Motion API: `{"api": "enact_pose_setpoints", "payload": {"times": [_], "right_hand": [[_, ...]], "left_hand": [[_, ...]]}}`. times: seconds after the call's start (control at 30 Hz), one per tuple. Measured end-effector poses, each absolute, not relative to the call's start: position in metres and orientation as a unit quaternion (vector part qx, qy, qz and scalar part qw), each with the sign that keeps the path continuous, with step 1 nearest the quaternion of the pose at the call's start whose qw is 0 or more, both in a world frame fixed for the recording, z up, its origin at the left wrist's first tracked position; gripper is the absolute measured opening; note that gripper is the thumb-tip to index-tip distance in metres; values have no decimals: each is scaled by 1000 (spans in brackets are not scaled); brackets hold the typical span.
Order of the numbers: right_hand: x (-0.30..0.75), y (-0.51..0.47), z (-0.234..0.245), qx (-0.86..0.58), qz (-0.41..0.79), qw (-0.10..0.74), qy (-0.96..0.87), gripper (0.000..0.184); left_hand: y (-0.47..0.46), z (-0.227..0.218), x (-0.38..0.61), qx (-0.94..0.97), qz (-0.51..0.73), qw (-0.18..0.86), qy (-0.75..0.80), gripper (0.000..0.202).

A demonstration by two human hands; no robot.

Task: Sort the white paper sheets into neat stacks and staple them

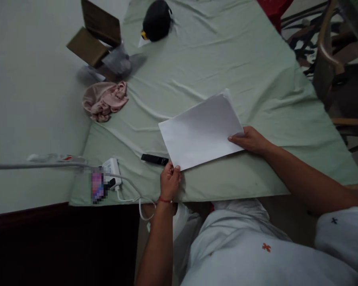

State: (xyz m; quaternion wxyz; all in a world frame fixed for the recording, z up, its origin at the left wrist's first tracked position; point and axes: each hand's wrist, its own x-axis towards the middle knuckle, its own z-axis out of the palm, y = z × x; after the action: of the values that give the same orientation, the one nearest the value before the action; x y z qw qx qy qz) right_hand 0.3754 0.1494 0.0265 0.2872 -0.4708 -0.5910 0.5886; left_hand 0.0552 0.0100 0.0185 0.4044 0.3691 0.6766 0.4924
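Observation:
A stack of white paper [201, 129] is held at a slant over the table with a green cloth. My left hand [170, 180] pinches its near left corner, thumb on top. At the right edge, my right hand [249, 140] grips the sheets with the thumb on the upper face and the other fingers hidden beneath. A small black oblong object [154, 159] lies just left of the paper, close to my left fingers.
The green tablecloth [271, 99] has folds. Along the wall side are a crumpled pink cloth [106, 101], an open cardboard box [89, 45] and a white power strip [111, 169] with cables. A black case [157, 20] stands at the far end. Chairs [331, 59] are on the right.

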Motion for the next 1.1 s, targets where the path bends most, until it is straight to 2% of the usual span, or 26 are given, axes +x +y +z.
{"api": "enact_pose_setpoints", "payload": {"times": [0.13, 0.27, 0.43, 0.77, 1.1], "right_hand": [[375, 151, 19, -454, 563, 316, -614, 36], [377, 151, 17, -462, 583, 332, -580, 38], [377, 149, 17, -463, 615, 338, -542, 40], [375, 148, 23, -470, 615, 350, -528, 44], [377, 152, 13, -462, 618, 363, -523, 45]], "left_hand": [[3, 8, 57, 362, 543, 372, 660, 40], [2, 5, 59, 334, 596, 373, 628, 51], [3, 2, 57, 328, 608, 387, 611, 47], [4, 8, 57, 302, 641, 380, 594, 51], [1, 6, 55, 293, 661, 390, 570, 46]]}}
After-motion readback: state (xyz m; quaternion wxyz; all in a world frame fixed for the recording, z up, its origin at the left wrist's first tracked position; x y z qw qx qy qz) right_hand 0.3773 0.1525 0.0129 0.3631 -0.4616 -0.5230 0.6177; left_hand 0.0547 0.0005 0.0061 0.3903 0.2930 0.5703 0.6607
